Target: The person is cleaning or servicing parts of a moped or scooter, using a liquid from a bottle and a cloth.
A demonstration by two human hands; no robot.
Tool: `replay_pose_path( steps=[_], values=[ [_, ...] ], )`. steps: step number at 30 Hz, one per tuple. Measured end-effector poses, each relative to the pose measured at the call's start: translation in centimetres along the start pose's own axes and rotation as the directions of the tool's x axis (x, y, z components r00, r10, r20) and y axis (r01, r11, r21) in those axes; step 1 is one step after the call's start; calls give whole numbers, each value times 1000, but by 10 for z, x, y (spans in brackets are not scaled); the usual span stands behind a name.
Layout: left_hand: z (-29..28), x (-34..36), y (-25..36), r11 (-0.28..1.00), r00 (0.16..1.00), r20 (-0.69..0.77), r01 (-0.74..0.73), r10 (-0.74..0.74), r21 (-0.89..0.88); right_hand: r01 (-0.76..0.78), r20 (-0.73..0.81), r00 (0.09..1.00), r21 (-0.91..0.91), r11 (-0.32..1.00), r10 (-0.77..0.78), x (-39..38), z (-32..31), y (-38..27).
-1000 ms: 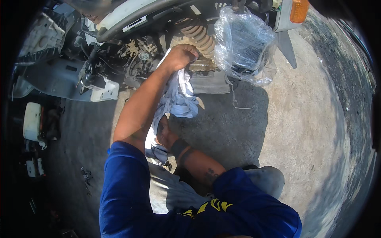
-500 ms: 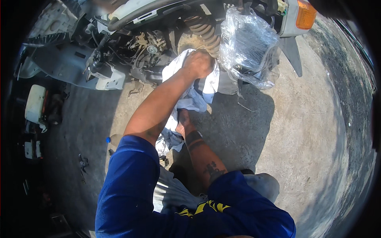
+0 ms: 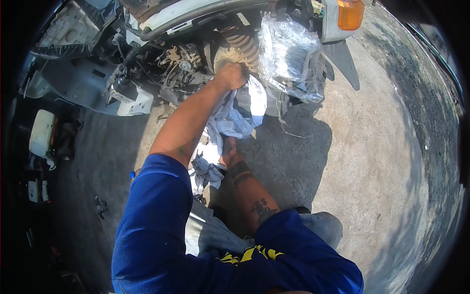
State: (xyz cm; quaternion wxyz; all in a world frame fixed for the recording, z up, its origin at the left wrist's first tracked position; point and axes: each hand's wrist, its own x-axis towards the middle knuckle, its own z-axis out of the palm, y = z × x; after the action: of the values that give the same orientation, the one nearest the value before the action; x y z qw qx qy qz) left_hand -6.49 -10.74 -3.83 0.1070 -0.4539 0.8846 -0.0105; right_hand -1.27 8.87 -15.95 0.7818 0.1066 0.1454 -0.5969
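Note:
My left hand (image 3: 231,76) reaches forward to the engine area of a partly stripped scooter, just below a coiled shock spring (image 3: 243,48). Its fingers are closed round the upper end of a white cloth (image 3: 234,122); their tips are hidden. From there the cloth hangs down in folds, with a loose strip on the right of the hand. Lower down, my right hand (image 3: 229,151) is beside the bunched lower part of the cloth. Folds cover most of its fingers, so its grip does not show.
Right of the spring sits a box wrapped in clear plastic (image 3: 290,56), below an orange turn signal (image 3: 350,13). Exposed engine parts (image 3: 183,63) and a grey body panel (image 3: 73,81) are on the left. A blue bottle cap (image 3: 132,174) shows beside my left sleeve.
My left hand has shifted slightly left and up against the engine, and the cloth's upper part has bunched under it. The whole view has shifted a little. My right hand stays low.

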Motion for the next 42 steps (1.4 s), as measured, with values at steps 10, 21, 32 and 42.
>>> replay_pose_path(
  steps=[10, 21, 32, 42],
  values=[
    [19, -19, 23, 960, 904, -395, -238, 165, -144, -179, 257, 946, -100, 979, 199, 28, -77, -18],
    [29, 21, 52, 943, 937, -184, -318, 297, -97, -151, 230, 960, -56, 987, 160, 35, -91, -26],
    [5, -42, 43, 776, 863, -435, -453, 257, -440, -142, 292, 944, -60, 988, 154, 30, -105, -11],
    [-19, -38, 5, 975, 965, -158, -219, 210, -42, -59, 302, 951, -22, 998, 63, 34, -111, -16]
  ],
)
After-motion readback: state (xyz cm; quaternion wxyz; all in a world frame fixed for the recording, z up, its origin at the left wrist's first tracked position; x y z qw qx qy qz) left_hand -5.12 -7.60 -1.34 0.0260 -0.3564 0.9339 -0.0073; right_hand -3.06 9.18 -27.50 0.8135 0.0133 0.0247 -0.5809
